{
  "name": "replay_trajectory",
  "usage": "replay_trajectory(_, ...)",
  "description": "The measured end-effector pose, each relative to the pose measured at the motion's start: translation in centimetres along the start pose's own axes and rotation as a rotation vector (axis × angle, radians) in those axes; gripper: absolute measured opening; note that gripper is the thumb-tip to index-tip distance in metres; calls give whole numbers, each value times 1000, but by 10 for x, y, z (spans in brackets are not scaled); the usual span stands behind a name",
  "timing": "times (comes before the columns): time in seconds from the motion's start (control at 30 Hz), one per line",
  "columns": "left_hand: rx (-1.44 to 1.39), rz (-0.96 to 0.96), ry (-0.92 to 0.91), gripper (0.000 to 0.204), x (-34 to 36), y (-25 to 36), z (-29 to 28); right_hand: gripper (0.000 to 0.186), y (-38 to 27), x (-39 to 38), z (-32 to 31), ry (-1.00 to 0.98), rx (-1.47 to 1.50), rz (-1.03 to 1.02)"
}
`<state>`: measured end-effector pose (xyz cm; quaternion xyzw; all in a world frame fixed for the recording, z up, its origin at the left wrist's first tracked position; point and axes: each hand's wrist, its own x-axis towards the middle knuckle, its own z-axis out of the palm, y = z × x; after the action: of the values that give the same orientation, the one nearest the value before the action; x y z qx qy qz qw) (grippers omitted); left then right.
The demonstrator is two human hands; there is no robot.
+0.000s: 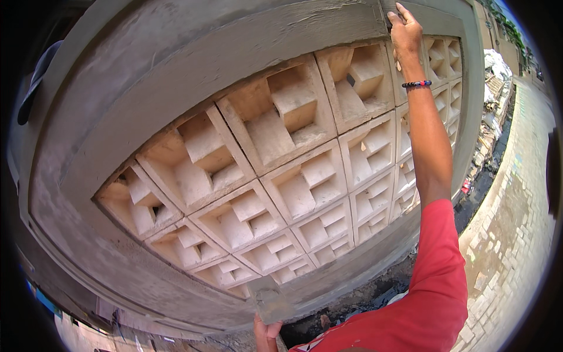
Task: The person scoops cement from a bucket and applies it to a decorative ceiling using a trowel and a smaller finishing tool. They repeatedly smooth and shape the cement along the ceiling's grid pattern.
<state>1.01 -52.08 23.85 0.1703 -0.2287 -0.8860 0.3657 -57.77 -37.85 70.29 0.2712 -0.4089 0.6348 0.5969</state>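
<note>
At the top, my right hand [406, 32] is raised against the wet-looking grey plaster band [246, 35], fingers bent at a narrow dark grey edge; whatever it grips is hard to make out. A beaded bracelet [416, 84] circles that wrist. Below the band sits a cream grid of patterned vent blocks [302, 182]. At the bottom, my left hand [267, 328] grips a grey, plaster-smeared flat board [270, 302] from below, close to the lower border of the grid.
A dark open drain [369, 290] runs along the wall's foot. A paved lane [519, 176] lies to the right, with piled white sacks and rubble [495, 76] beside the drain. A dark curved object [35, 82] projects at the upper left.
</note>
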Motion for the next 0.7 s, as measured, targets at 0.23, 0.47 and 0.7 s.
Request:
replay_trajectory(0.23,3,-13,26,39,2,-2,14,38,-125,-50,30,-110,193,149)
replay_trajectory(0.47,-56,-87,7,38,3,-4,2,36,-231,-131,73,-259,275,-193)
replay_trajectory(0.7,-56,-64,58,31,-7,0,36,34,-232,-115,37,-311,551,-115)
